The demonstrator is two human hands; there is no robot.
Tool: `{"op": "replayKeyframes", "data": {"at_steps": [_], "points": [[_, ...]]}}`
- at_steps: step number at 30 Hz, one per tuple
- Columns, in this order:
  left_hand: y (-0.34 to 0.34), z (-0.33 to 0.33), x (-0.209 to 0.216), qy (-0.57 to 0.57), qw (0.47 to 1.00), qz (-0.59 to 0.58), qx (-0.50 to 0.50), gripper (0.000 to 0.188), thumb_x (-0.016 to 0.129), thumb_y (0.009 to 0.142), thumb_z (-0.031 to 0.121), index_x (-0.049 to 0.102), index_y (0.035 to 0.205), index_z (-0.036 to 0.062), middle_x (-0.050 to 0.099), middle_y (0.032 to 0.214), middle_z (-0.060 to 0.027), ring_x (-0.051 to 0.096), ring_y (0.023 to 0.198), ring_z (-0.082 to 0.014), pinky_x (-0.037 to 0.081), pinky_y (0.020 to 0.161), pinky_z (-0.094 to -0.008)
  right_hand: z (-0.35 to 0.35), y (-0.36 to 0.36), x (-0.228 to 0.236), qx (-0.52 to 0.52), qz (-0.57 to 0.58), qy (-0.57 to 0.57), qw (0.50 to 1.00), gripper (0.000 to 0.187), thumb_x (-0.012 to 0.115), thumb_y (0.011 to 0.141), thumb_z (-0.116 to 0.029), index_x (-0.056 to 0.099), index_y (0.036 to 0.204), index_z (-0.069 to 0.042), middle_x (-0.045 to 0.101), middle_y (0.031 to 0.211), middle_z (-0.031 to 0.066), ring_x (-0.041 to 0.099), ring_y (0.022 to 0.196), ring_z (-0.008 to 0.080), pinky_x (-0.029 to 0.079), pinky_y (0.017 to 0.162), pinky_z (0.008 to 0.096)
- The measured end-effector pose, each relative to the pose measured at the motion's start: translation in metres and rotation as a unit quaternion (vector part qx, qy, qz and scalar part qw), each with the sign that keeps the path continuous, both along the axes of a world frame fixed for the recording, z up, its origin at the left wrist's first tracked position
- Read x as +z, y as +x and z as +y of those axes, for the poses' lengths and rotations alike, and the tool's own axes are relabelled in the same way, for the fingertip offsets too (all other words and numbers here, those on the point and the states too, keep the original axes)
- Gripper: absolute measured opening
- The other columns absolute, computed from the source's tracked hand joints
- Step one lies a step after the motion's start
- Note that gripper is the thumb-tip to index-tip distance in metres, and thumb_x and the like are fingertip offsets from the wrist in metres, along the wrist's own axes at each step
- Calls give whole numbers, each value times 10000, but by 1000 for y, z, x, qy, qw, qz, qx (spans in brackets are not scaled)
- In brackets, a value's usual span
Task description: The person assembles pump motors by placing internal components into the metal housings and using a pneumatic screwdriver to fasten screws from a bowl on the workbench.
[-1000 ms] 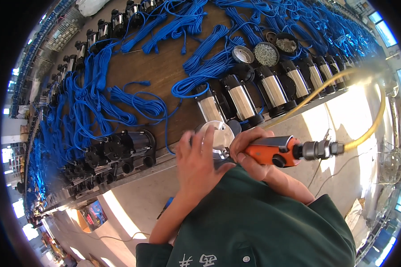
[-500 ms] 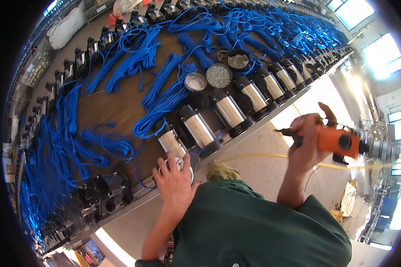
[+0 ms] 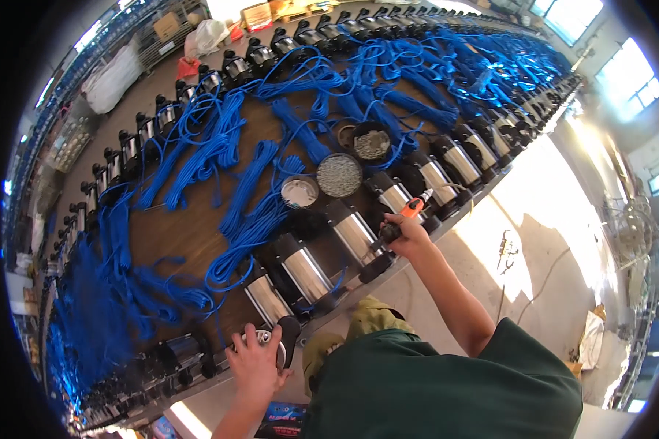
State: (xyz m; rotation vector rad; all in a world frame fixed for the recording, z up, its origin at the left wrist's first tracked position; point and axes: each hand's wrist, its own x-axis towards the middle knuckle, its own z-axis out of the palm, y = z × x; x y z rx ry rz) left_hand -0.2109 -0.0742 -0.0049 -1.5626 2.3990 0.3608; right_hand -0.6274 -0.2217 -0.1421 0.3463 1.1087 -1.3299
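Observation:
Along the near table edge stand polished cylinders with black ends, like submersible pumps. At the end of the nearest pump (image 3: 268, 298), my left hand (image 3: 255, 360) curls its fingers round the pale round face, where a black elbow-shaped fitting (image 3: 291, 335) juts out. Farther right, my right hand (image 3: 408, 235) is closed round an orange power tool (image 3: 415, 206), held over the row of pumps with its pale tip pointing up and right. Behind the row sit a bowl of small metal parts (image 3: 339, 175), a white-lined dish (image 3: 299, 192) and a dark bowl (image 3: 372, 144).
Bundles of blue cable (image 3: 252, 190) cover much of the brown tabletop (image 3: 165, 227). More pumps line the far edge (image 3: 165, 113). A dark tool (image 3: 507, 249) hangs on a cord right of the table. A printed box (image 3: 282, 418) lies below my left arm.
My right hand has swung left from the open floor side to above the pumps, bringing the orange tool along. My left hand stays at the nearest pump's end; the black fitting now shows beside it.

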Motion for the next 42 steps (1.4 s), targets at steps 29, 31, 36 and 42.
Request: {"op": "replayKeyframes", "data": {"at_steps": [29, 31, 36, 42], "points": [[178, 78, -127, 330, 191, 705, 598, 334, 749, 835, 279, 584, 981, 28, 629, 793, -111, 609, 645, -185, 468, 527, -286, 70, 486, 49, 461, 326, -502, 655, 770, 890, 589, -86, 443, 1213, -26, 625, 1072, 96, 606, 989, 167, 495, 893, 341], [170, 57, -158, 229, 323, 645, 654, 274, 753, 835, 270, 600, 813, 44, 579, 640, -38, 522, 467, -113, 361, 384, -247, 57, 486, 38, 494, 321, -523, 616, 828, 909, 573, -130, 429, 1240, -28, 621, 1094, 91, 588, 1024, 175, 482, 909, 357], [154, 54, -205, 114, 277, 674, 675, 285, 762, 824, 241, 577, 717, 53, 504, 540, -10, 419, 373, -100, 265, 333, -249, 61, 460, 64, 553, 529, -478, 431, 782, 868, 639, -279, 459, 1245, -2, 570, 1164, 176, 562, 1075, 328, 448, 924, 393], [155, 52, -228, 89, 251, 724, 637, 271, 729, 855, 252, 588, 860, 22, 572, 647, -49, 459, 410, -111, 306, 346, -247, 109, 339, 55, 597, 665, -395, 211, 562, 810, 667, -328, 577, 1089, -40, 571, 1104, 156, 550, 1032, 343, 466, 872, 425]]}}
